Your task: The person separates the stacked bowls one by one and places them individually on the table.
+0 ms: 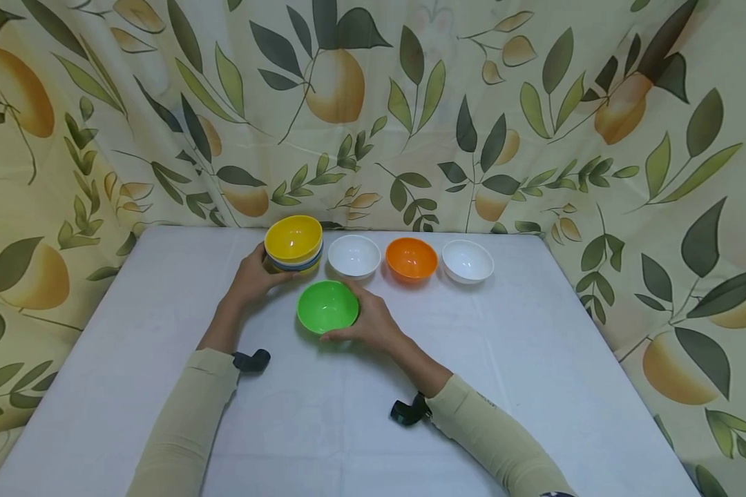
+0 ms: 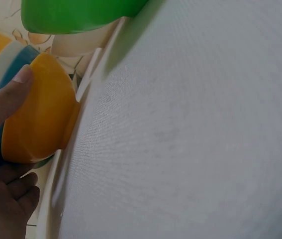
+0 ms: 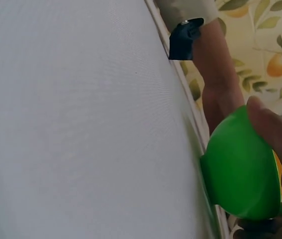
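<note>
At the back left of the table, a stack of bowls (image 1: 293, 241) has a yellow bowl on top, with white, blue and yellow ones beneath. My left hand (image 1: 255, 277) grips the stack from its left side. The left wrist view shows the thumb (image 2: 12, 97) on the lower bowls, its fingers around the other side. Nearer the front, my right hand (image 1: 373, 319) holds a green bowl (image 1: 327, 307) by its right side, mouth up. In the right wrist view the green bowl (image 3: 242, 167) is tilted by the camera angle, its foot close over the table.
To the right of the stack, a white bowl (image 1: 354, 257), an orange bowl (image 1: 412, 259) and another white bowl (image 1: 467, 261) stand in a row near the table's back edge. A white cloth covers the table (image 1: 323, 428). Behind hangs a fruit-patterned curtain (image 1: 373, 166).
</note>
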### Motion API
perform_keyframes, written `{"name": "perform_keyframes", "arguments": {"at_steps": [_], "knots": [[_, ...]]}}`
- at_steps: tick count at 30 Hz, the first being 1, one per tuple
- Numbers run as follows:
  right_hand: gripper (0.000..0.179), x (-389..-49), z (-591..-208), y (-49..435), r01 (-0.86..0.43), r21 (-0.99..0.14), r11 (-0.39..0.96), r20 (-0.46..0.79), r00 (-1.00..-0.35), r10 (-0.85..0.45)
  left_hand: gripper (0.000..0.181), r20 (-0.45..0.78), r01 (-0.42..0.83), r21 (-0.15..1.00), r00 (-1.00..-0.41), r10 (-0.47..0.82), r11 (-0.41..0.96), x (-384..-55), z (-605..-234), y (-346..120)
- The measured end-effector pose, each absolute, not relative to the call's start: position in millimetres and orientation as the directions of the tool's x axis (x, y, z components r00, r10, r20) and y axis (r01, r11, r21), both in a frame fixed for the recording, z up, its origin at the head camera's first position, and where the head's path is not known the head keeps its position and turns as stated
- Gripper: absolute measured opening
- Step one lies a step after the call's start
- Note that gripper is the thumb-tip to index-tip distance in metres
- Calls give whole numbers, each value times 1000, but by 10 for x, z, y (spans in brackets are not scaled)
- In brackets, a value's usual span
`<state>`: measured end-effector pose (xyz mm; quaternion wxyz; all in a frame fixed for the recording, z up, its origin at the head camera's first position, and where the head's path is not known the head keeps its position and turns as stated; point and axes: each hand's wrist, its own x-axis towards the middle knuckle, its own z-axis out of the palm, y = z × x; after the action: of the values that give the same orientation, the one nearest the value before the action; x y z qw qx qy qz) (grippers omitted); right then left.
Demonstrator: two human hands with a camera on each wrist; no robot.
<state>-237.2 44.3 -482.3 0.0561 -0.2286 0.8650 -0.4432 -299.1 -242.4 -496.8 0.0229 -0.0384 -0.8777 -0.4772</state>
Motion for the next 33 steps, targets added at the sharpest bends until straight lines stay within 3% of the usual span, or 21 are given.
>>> {"name": "perform_keyframes", "arguments": {"at_steps": [33], "knots": [[118,-2433,-4943,402,-350,-818,457,125,-883,-452,110,71,89,834,-996,53,545,-3015,-4977,-2429]]}}
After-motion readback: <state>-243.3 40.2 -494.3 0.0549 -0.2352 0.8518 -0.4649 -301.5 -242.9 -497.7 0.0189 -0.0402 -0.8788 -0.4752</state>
